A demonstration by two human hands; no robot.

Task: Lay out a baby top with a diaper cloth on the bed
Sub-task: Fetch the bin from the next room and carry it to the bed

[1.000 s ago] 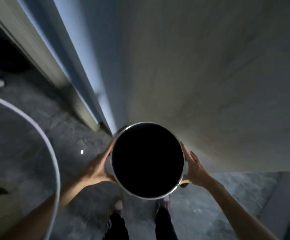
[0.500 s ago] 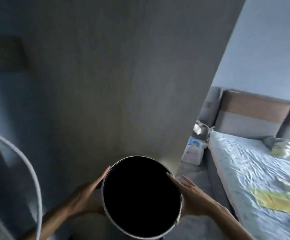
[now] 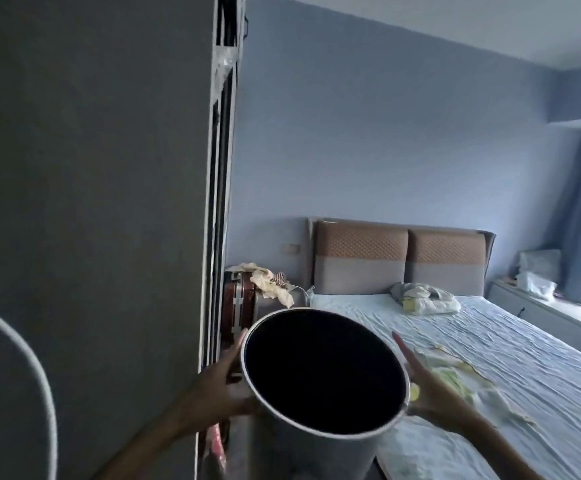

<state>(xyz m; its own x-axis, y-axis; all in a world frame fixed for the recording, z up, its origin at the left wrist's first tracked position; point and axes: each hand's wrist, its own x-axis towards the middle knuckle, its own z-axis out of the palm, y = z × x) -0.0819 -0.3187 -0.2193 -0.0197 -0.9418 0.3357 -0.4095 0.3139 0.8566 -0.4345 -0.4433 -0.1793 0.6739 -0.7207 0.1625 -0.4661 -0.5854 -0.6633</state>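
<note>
I carry a round grey bin (image 3: 316, 441) with a dark inside, held between both hands at chest height. My left hand (image 3: 218, 393) presses its left wall and my right hand (image 3: 431, 393) presses its right wall with fingers stretched out. Beyond it the bed (image 3: 524, 362) has a pale blue wrinkled sheet. A flat yellow-and-white cloth (image 3: 462, 379) lies on the sheet just past my right hand. A crumpled heap of pale clothes (image 3: 424, 297) sits near the headboard.
A grey wardrobe side (image 3: 91, 202) fills the left. A dark red suitcase (image 3: 240, 306) with rumpled cloth on top stands between wardrobe and bed. A window seat (image 3: 552, 313) with bags runs along the right under blue curtains.
The view swung up and right from floor and wall to the bedroom. The bin stays between both hands and now sits close to the bed's near corner.
</note>
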